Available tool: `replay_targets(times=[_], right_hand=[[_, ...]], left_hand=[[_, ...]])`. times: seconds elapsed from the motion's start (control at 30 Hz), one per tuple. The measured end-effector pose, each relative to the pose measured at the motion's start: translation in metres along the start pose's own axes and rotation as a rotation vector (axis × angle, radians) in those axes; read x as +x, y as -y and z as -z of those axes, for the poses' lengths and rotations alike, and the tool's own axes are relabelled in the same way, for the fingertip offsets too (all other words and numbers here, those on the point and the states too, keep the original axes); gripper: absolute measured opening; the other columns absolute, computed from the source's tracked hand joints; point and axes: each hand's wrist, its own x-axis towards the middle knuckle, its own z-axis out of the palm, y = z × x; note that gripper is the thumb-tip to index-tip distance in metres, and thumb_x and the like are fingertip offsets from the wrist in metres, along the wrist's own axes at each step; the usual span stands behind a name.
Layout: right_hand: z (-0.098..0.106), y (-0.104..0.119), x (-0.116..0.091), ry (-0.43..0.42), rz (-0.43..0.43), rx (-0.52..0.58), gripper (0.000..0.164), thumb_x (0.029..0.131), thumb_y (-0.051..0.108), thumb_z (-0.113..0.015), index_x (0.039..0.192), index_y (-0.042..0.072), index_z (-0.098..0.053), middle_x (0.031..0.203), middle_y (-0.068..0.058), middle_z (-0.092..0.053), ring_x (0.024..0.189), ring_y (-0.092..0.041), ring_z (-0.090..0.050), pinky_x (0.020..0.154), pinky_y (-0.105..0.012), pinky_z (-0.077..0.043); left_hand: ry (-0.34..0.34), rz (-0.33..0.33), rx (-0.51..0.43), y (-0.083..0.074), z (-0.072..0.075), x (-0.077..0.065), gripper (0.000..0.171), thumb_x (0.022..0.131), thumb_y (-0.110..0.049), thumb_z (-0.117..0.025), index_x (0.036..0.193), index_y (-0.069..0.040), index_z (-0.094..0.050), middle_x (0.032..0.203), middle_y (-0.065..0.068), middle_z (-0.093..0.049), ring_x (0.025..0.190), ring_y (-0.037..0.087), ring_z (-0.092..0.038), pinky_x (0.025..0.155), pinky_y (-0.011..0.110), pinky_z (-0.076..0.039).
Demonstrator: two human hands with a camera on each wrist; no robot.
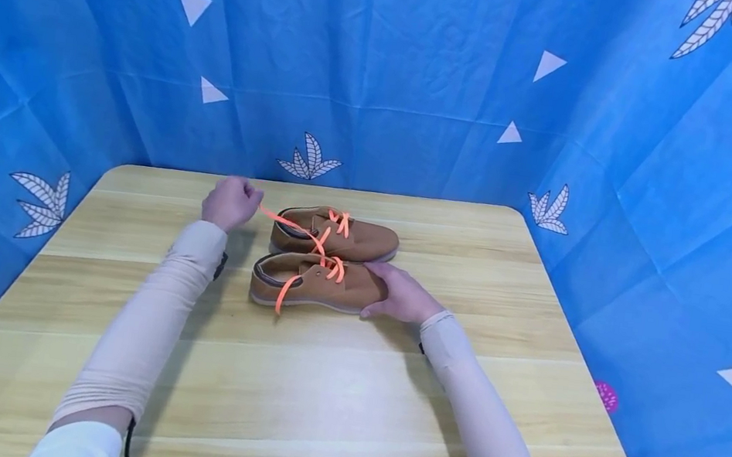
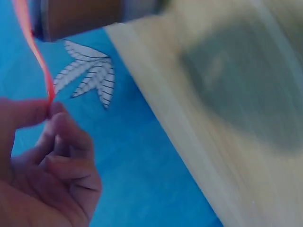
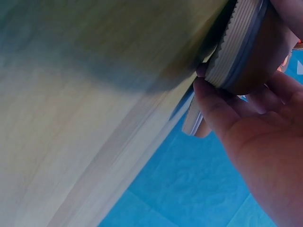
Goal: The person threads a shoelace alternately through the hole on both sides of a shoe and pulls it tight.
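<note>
Two brown shoes with orange laces lie side by side, toes to the right: a near shoe (image 1: 302, 286) and a far shoe (image 1: 371, 241). Between thumb and fingertips my left hand (image 1: 231, 203) pinches the end of an orange shoelace (image 2: 42, 68), pulled taut leftward from the near shoe across the heel of the far one. My right hand (image 1: 404, 295) grips the near shoe's toe, thumb low beside the ribbed sole (image 3: 234, 45). The near shoe's other lace end (image 1: 285, 294) hangs loose over its side.
Both shoes stand on a light wooden table (image 1: 300, 399) with rounded corners. A blue patterned curtain (image 1: 416, 72) encloses the back and sides. A dark cable (image 1: 129, 449) hangs by the left sleeve.
</note>
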Motion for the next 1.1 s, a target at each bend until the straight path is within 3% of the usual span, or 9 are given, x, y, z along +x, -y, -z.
replay_targets(times=[0.13,0.2,0.27,0.4,0.53,0.6,0.7,0.9,1.1], right_hand=[[0.000,0.000,-0.001,-0.005,0.003,0.008,0.095,0.074,0.029,-0.095,0.154,0.010,-0.046,0.154,-0.011,-0.054,0.144,-0.032,-0.051,0.123,-0.046,-0.037],[0.000,0.000,-0.002,-0.001,0.002,0.011,0.095,0.075,0.030,-0.094,0.154,0.010,-0.046,0.155,-0.012,-0.053,0.144,-0.033,-0.051,0.124,-0.046,-0.037],[0.000,-0.001,-0.003,0.004,-0.005,0.009,0.096,0.075,0.031,-0.094,0.154,0.010,-0.045,0.156,-0.012,-0.053,0.144,-0.033,-0.050,0.124,-0.046,-0.036],[0.001,-0.001,-0.005,-0.001,-0.023,0.008,0.096,0.074,0.030,-0.095,0.154,0.010,-0.046,0.156,-0.012,-0.053,0.144,-0.032,-0.050,0.124,-0.046,-0.036],[0.003,-0.002,-0.004,-0.010,-0.010,-0.003,0.096,0.074,0.030,-0.095,0.154,0.010,-0.046,0.155,-0.011,-0.053,0.144,-0.032,-0.051,0.124,-0.045,-0.037],[0.002,-0.002,-0.003,-0.006,0.005,-0.004,0.095,0.075,0.031,-0.094,0.154,0.010,-0.046,0.155,-0.011,-0.053,0.144,-0.032,-0.050,0.124,-0.045,-0.037],[0.002,-0.003,-0.002,0.004,0.014,-0.002,0.095,0.075,0.031,-0.094,0.154,0.010,-0.046,0.156,-0.011,-0.053,0.145,-0.031,-0.050,0.123,-0.045,-0.037],[0.001,-0.004,-0.002,-0.003,0.006,0.005,0.095,0.074,0.030,-0.095,0.154,0.012,-0.047,0.155,-0.010,-0.054,0.144,-0.031,-0.051,0.123,-0.044,-0.038],[0.000,-0.005,-0.002,-0.002,0.014,0.009,0.093,0.075,0.030,-0.095,0.153,0.013,-0.047,0.154,-0.009,-0.055,0.143,-0.030,-0.052,0.122,-0.045,-0.039]], left_hand=[[0.038,-0.081,0.101,0.001,-0.007,-0.005,0.028,0.103,-0.024,-0.052,0.108,0.001,-0.062,0.108,0.023,-0.067,0.100,0.043,-0.065,0.086,0.058,-0.052],[0.040,-0.168,0.071,-0.007,-0.010,-0.009,0.030,0.103,-0.019,-0.053,0.123,0.002,-0.061,0.122,0.025,-0.064,0.109,0.044,-0.064,0.093,0.060,-0.053],[0.065,-0.285,0.007,-0.020,-0.014,-0.016,0.032,0.104,-0.017,-0.055,0.129,0.001,-0.061,0.126,0.022,-0.064,0.108,0.040,-0.064,0.092,0.056,-0.055],[0.257,-0.564,-0.065,-0.052,-0.022,-0.031,0.026,0.104,-0.015,-0.059,0.125,-0.002,-0.069,0.121,0.015,-0.070,0.099,0.027,-0.067,0.089,0.046,-0.058],[0.472,-0.712,-0.016,-0.073,-0.028,-0.041,0.025,0.106,-0.014,-0.057,0.125,-0.005,-0.071,0.120,0.013,-0.073,0.098,0.021,-0.066,0.092,0.043,-0.057],[0.530,-0.730,0.016,-0.075,-0.031,-0.044,0.023,0.106,-0.012,-0.058,0.122,-0.005,-0.073,0.117,0.011,-0.074,0.098,0.019,-0.067,0.093,0.042,-0.058],[0.552,-0.744,0.059,-0.074,-0.035,-0.043,0.019,0.104,-0.010,-0.060,0.115,-0.004,-0.074,0.110,0.009,-0.075,0.097,0.018,-0.067,0.092,0.040,-0.058],[0.507,-0.746,0.089,-0.068,-0.038,-0.039,0.013,0.103,-0.010,-0.062,0.100,-0.004,-0.073,0.096,0.008,-0.071,0.085,0.017,-0.062,0.081,0.037,-0.055],[0.471,-0.672,0.156,-0.065,-0.037,-0.039,0.016,0.105,-0.014,-0.059,0.094,-0.006,-0.068,0.089,0.005,-0.063,0.079,0.017,-0.056,0.075,0.034,-0.049]])
